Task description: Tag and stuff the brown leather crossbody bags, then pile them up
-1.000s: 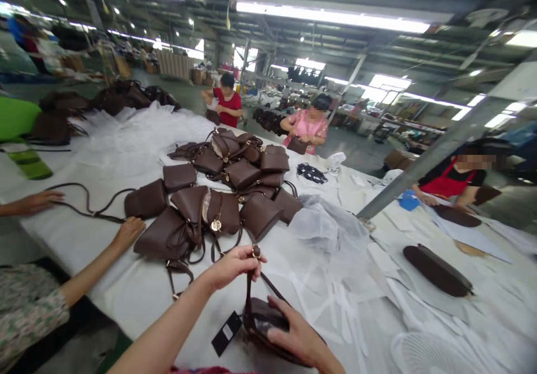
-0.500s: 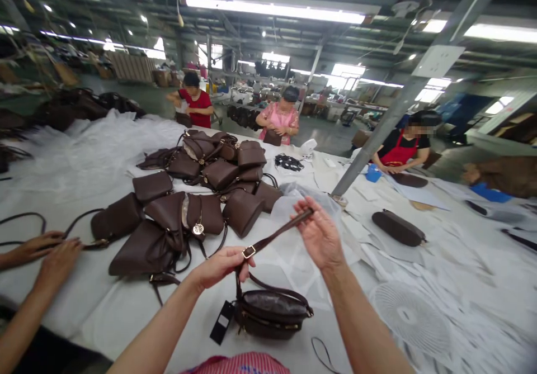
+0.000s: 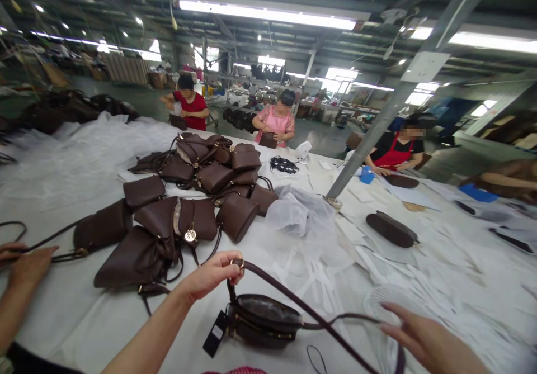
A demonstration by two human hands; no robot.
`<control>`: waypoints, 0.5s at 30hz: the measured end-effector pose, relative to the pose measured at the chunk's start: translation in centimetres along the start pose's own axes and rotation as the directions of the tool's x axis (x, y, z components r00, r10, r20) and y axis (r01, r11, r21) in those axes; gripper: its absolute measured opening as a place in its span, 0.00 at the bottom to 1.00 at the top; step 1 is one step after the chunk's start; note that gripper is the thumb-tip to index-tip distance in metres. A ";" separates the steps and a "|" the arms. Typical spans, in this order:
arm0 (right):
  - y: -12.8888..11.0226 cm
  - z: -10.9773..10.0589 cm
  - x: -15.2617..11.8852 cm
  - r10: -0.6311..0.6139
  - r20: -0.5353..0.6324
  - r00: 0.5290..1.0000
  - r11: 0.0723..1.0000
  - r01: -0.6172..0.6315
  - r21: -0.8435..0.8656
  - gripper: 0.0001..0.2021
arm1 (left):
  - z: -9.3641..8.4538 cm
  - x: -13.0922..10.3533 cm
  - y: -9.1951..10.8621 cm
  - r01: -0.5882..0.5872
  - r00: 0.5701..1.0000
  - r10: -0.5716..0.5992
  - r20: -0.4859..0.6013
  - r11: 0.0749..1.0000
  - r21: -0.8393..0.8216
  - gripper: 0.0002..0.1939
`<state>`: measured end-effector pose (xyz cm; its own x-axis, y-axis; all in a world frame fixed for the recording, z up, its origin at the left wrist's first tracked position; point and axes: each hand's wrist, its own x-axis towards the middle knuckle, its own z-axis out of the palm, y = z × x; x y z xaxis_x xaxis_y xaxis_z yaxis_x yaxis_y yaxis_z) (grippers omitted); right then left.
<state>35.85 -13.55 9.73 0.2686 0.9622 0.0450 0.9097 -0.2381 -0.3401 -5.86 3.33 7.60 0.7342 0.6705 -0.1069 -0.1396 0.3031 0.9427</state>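
Note:
An open dark brown bag [image 3: 264, 319] stands on the white-covered table in front of me, a black tag [image 3: 215, 334] hanging at its left side. My left hand [image 3: 218, 273] pinches the brown strap [image 3: 289, 290] at its buckle, above the bag's left end. From there the strap arcs down to the lower right and loops back to the bag's right end. At the lower right, my right hand [image 3: 423, 337] has its fingers apart beside the far part of the loop; its fingertips are near or against the strap.
Brown bags [image 3: 157, 223] lie piled left of centre. Another person's hands [image 3: 31, 265] hold a strap at the far left. Clear plastic [image 3: 293, 214], a grey pole [image 3: 377, 122] and a dark pouch [image 3: 391, 228] are farther back. Several people stand across the table.
My right hand has moved down and right from the raised strap, which has spread into a wide loop. My left hand has shifted slightly left, still at the buckle. The view has turned slightly.

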 end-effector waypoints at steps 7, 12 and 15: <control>-19.6 9.2 1.9 -0.302 0.311 0.901 0.670 -0.031 0.742 0.34 | 2.6 1.5 -1.9 -0.076 0.994 0.057 -0.090 0.970 -0.231 0.12; -20.0 12.8 0.0 -0.328 0.347 0.878 0.736 0.008 0.676 0.06 | -0.7 1.9 -3.5 -0.365 0.823 -0.022 -0.568 0.747 -0.556 0.05; -15.2 12.4 -1.1 -0.345 0.303 0.888 0.861 0.171 0.479 0.09 | -4.3 1.1 -4.2 -0.551 0.633 -0.184 -0.752 0.575 -0.605 0.12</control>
<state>17.81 -9.34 3.16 -0.1713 0.9770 -0.1273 0.6779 0.0232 -0.7348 -7.37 5.73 2.19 -0.0087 0.8778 -0.4789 -0.8865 0.2148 0.4098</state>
